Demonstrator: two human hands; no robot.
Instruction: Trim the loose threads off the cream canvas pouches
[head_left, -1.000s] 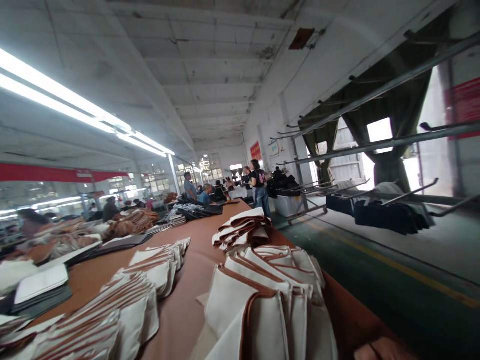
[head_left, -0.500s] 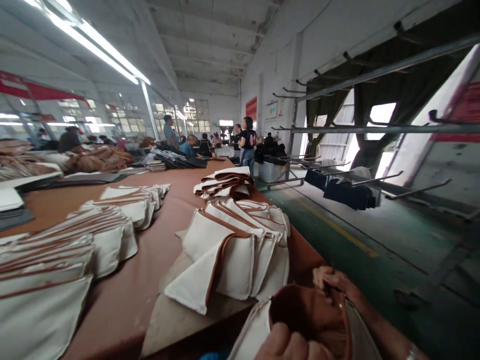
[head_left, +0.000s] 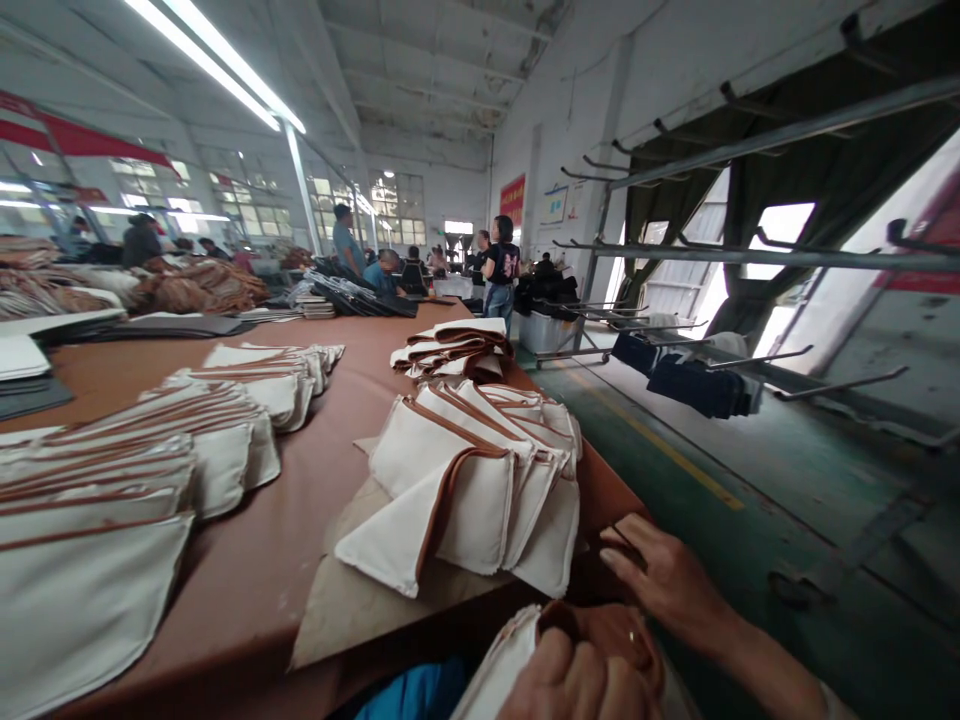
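At the bottom of the view my left hand (head_left: 574, 685) is closed on a white fabric pouch with brown lining (head_left: 499, 665), its fingers curled over the rim. To the right, beside the table's edge, my right hand (head_left: 664, 575) has its thumb and fingers apart, off the pouch. A thin dark line shows between those fingers; whether it is an object or a gap is unclear. Ahead lies a fanned pile of white pouches with brown edges (head_left: 476, 510), partly over a beige sheet (head_left: 360, 590) on the brown table (head_left: 262, 560).
More white pouches (head_left: 90, 590) lie in rows at the left. A folded stack (head_left: 450, 350) sits behind the fanned pile. On the right stands a metal rack (head_left: 750, 257) with protruding hooks and dark cloth (head_left: 694, 385). Several people are farther back.
My right hand has left the pouch and moved slightly left toward the table edge, its fingers opening. The pouch's mouth has narrowed and sunk lower. My left hand still grips it.
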